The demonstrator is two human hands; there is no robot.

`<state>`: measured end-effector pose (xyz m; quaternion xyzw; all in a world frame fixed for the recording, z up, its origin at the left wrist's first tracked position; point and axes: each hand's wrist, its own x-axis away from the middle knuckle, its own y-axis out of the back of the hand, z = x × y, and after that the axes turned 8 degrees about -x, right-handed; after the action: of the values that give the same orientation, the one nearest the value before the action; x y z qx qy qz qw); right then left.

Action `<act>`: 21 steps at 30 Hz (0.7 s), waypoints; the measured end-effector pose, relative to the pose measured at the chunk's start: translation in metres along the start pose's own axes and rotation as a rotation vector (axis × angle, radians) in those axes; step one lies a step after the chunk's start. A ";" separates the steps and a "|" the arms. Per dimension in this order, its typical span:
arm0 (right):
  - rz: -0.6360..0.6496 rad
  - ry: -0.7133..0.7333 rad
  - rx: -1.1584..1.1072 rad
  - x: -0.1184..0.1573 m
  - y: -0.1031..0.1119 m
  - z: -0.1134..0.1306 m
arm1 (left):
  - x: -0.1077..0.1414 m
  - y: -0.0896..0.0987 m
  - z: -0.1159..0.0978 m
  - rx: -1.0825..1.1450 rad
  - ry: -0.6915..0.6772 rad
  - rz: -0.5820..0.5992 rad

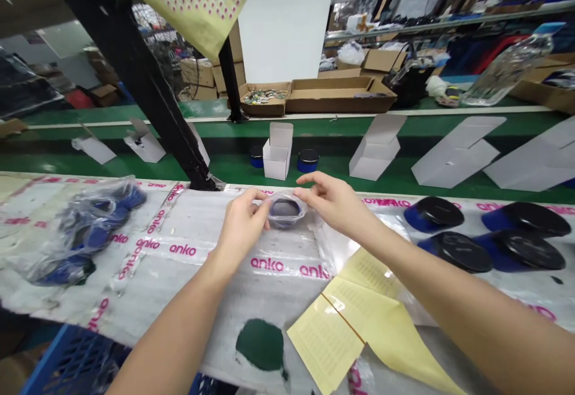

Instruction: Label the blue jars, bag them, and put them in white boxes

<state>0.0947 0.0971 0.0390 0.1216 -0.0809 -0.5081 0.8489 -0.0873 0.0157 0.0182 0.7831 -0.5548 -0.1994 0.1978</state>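
Left hand (242,218) grips a clear plastic bag (291,220) around a jar (285,207) between the hands; the right hand (330,200) touches its other side, fingers bent, grip unclear. Yellow sheets (323,338) lie below the right forearm, bagged jars (103,227) left of the left hand.
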 end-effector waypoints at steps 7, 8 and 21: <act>0.308 0.213 0.717 -0.010 -0.020 0.009 | -0.005 -0.001 -0.002 0.414 -0.084 -0.089; 0.325 0.218 0.707 -0.015 -0.020 0.014 | -0.007 0.001 -0.001 0.449 -0.118 -0.150; -0.164 0.517 0.995 -0.129 -0.028 0.042 | -0.035 -0.017 0.056 0.129 -0.112 -0.190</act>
<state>-0.0007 0.1929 0.0694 0.6336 -0.0903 -0.4265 0.6391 -0.1149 0.0489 -0.0350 0.8309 -0.4999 -0.2246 0.0956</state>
